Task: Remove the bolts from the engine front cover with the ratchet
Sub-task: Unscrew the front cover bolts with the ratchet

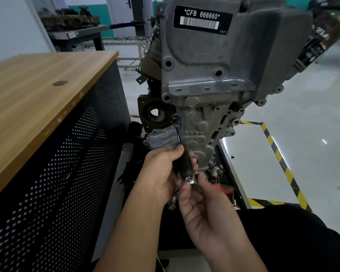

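Slipping off the small dark bolt [175, 118] at the left edge of the grey cast-metal engine front cover [200, 122] looks like the main risk, because the thin black shaft of the ratchet tool [182, 152] reaches it at a slant and can round the head. Dropping the loosened bolt among the parts under the engine, beside the wooden counter [47, 85], also seems possible. Left hand [162, 173]: curled around the black handle. Right hand [202, 205]: fingertips pinching the shiny lower end, other fingers loosely bent.
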Demonstrator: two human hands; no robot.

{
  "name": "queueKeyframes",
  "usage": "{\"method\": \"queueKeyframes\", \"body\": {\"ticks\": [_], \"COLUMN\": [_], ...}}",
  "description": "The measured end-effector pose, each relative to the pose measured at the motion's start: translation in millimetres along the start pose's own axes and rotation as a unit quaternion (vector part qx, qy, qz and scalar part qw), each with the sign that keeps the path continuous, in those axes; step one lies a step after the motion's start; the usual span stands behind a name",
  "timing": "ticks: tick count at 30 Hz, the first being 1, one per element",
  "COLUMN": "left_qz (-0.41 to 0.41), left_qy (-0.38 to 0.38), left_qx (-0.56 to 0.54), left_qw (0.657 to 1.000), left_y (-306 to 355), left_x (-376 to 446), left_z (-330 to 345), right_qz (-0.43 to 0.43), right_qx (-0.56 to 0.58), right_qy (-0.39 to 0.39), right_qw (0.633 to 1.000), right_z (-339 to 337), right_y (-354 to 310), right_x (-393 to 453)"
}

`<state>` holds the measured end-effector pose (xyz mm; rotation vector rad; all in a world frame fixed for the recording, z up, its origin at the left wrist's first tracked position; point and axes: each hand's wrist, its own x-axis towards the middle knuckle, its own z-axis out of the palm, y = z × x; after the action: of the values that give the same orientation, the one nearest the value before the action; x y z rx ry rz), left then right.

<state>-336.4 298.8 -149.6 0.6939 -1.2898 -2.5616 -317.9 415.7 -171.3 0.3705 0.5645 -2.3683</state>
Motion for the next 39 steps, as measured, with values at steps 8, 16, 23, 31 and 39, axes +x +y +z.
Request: {"method": "queueKeyframes", "body": {"ticks": [8,16,23,31,39], "left_qz": [0.012,-0.034,0.006,-0.04,0.003], "left_qy": [0.019,-0.04,0.027,-0.012,-0.006], "left_qx": [0.002,-0.002,0.017,0.029,0.004], "left_qw": [1.0,0.999,0.999,0.999,1.0], "left_y": [-1,1,-7,1,3], "left_x": [4,8,12,8,11], "left_z": [7,-3,2,-1,-3], "right_qz": [-0.345,-0.005,-0.302,-0.021,0.041], "right_qx": [-0.517,-0.066,-0.472,-0.124,-0.021], "right_qy": [0.03,-0.029,0.074,0.007,-0.031], "right_qw": [0.783,0.997,0.825,0.992,0.998], "right_z": [-12,-6,-12,1,5], "right_y": [3,-11,3,-2,-4], "right_x": [7,5,6,0,-6]}}
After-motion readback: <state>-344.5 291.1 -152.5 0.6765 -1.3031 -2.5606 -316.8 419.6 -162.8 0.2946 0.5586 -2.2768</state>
